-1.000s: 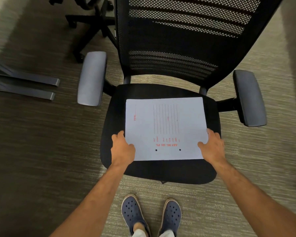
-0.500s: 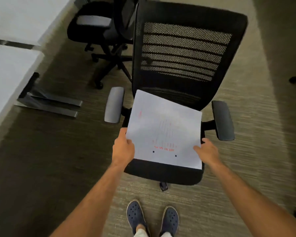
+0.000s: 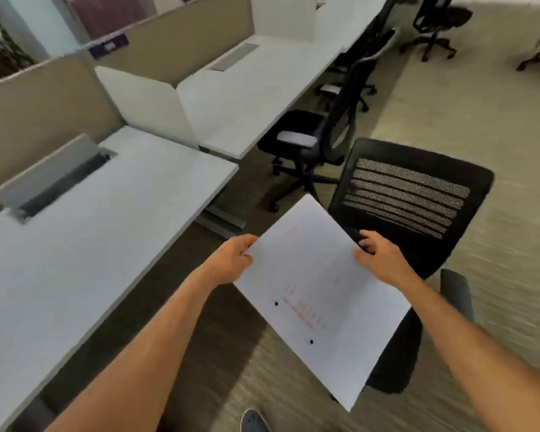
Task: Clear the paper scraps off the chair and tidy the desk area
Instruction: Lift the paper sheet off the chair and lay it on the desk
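Head view
Paper: a white sheet (image 3: pixel 318 294) held up in the air, tilted, in front of the black chair (image 3: pixel 412 201) and clear of its seat; faint red print and two black dots show near its lower edge.
Left hand: the left hand (image 3: pixel 231 260) has its grip closed on the sheet's left edge, thumb on top of the paper, fingers curled beneath.
Right hand: the right hand (image 3: pixel 378 257) has its grip closed on the sheet's upper right edge, thumb on the paper, fingers behind it.
Chair: its mesh back faces the camera; one grey armrest (image 3: pixel 455 294) shows to the right of the sheet; the seat is mostly hidden behind the paper.
Table: a long white table (image 3: pixel 75 244) lies to the left of the hands, well apart from the sheet, with a grey cable flap (image 3: pixel 50 179) standing open near its far edge.
Other chair: a second black chair (image 3: pixel 309 141) stands tucked near the next table (image 3: pixel 256 88) beyond.
Floor: striped carpet (image 3: pixel 496 120) all around; the toe of a blue shoe (image 3: pixel 253 420) shows at the bottom edge.
Sharpness: the whole picture is blurred; the print on the sheet cannot be read.
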Demonstrator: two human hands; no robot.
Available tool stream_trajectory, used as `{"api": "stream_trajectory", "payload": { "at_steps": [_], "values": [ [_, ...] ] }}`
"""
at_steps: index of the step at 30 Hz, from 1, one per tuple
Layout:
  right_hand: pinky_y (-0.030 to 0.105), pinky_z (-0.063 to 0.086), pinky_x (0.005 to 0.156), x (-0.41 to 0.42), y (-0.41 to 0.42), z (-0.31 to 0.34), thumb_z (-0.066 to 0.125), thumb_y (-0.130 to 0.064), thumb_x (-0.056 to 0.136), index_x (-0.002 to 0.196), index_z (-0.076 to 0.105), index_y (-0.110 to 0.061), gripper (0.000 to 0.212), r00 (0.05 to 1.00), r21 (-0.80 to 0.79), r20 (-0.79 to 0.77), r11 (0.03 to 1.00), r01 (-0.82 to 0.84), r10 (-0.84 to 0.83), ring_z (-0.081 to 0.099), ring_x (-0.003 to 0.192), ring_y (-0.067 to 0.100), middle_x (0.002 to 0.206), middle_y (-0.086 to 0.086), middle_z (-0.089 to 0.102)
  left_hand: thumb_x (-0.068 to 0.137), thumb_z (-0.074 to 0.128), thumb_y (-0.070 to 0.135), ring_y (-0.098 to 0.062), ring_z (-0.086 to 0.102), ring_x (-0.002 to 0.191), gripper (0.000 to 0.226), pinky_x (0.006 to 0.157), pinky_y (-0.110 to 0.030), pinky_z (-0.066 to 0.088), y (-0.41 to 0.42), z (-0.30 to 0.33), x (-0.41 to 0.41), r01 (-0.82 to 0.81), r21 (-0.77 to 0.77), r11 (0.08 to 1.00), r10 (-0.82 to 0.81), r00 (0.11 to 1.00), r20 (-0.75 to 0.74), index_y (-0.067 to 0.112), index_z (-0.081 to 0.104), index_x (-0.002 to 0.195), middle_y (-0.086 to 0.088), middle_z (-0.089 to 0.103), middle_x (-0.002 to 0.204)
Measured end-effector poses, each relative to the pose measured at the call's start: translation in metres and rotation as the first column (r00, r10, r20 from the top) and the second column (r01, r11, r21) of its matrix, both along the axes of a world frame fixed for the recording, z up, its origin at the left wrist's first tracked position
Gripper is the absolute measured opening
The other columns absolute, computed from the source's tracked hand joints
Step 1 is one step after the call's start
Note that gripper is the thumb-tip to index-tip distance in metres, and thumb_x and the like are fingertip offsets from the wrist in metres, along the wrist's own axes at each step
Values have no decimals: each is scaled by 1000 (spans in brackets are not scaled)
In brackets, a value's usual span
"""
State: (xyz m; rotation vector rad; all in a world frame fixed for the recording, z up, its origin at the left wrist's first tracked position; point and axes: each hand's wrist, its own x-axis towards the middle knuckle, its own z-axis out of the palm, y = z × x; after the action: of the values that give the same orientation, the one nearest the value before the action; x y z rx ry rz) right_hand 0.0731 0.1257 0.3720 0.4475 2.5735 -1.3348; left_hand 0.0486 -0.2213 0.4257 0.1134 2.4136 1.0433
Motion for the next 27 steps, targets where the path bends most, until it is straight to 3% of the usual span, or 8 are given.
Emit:
{"api": "stream_trajectory", "payload": {
  "at_steps": [2, 4, 9, 11, 14, 17, 19, 27],
  "values": [
    [33, 57, 73, -5, -33, 24, 66, -19, 93, 129, 62, -13, 37, 993, -90, 39, 990, -108, 112, 70, 91, 21, 111, 8, 72, 91, 52, 6, -17, 70, 101, 37, 92, -47, 57, -40, 32, 9, -31, 68, 997, 31, 999, 9, 30, 66, 116, 4, 72, 110],
    [41, 61, 77, -7, -71, 42, 63, -17, 95, 111, 70, -12, 18, 977, -164, 40, 966, -199, 208, 74, 84, 24, 100, 9, 76, 93, 55, -1, -17, 73, 94, 36, 90, -45, 59, -80, 58, 17, -81, 130, 988, 80, 997, 11, 24, 67, 115, -1, 73, 109],
    [47, 61, 79, -15, -166, 79, 61, -22, 97, 104, 68, -8, 17, 953, -333, 12, 899, -283, 304, 75, 86, 29, 98, 12, 76, 93, 65, 11, -23, 73, 93, 28, 77, -32, 61, -177, 94, 40, -356, 164, 920, 369, 928, -59, 18, 68, 120, -7, 74, 107],
    [47, 61, 77, -21, -205, 89, 60, -21, 98, 105, 68, -9, 17, 948, -385, -5, 874, -297, 320, 75, 88, 30, 100, 13, 75, 92, 70, 19, -18, 69, 94, 30, 71, -26, 56, -210, 100, 53, -486, 219, 846, 515, 851, -100, 23, 67, 121, -4, 71, 108],
    [50, 61, 81, -32, -261, 103, 61, -24, 97, 102, 70, -13, 16, 931, -406, -40, 845, -347, 363, 74, 88, 30, 97, 9, 76, 90, 73, 27, -19, 67, 98, 37, 73, -29, 58, -257, 99, 72, -641, 363, 676, 711, 697, -94, 24, 62, 126, -3, 67, 112],
    [53, 60, 83, -44, -315, 116, 63, -22, 95, 101, 71, -12, 14, 926, -439, -58, 824, -358, 372, 75, 87, 30, 95, 9, 77, 90, 73, 20, -25, 72, 98, 41, 71, -35, 62, -298, 94, 91, -724, 496, 480, 831, 557, 10, 19, 58, 128, -8, 68, 119],
    [54, 60, 83, -53, -349, 122, 63, -21, 95, 102, 71, -10, 15, 930, -452, -60, 821, -349, 363, 74, 89, 33, 97, 11, 76, 90, 70, 13, -25, 75, 92, 42, 73, -38, 62, -320, 92, 102, -749, 518, 414, 850, 522, 75, 19, 56, 129, -10, 72, 113],
    [57, 59, 85, -93, -476, 126, 64, -22, 94, 105, 71, -10, 18, 915, -497, -17, 791, -358, 403, 73, 93, 37, 102, 14, 75, 92, 64, 9, -22, 75, 94, 32, 76, -38, 62, -392, 84, 123, -751, 500, 432, 822, 556, 125, 14, 64, 124, -3, 76, 106]
  ]
}}
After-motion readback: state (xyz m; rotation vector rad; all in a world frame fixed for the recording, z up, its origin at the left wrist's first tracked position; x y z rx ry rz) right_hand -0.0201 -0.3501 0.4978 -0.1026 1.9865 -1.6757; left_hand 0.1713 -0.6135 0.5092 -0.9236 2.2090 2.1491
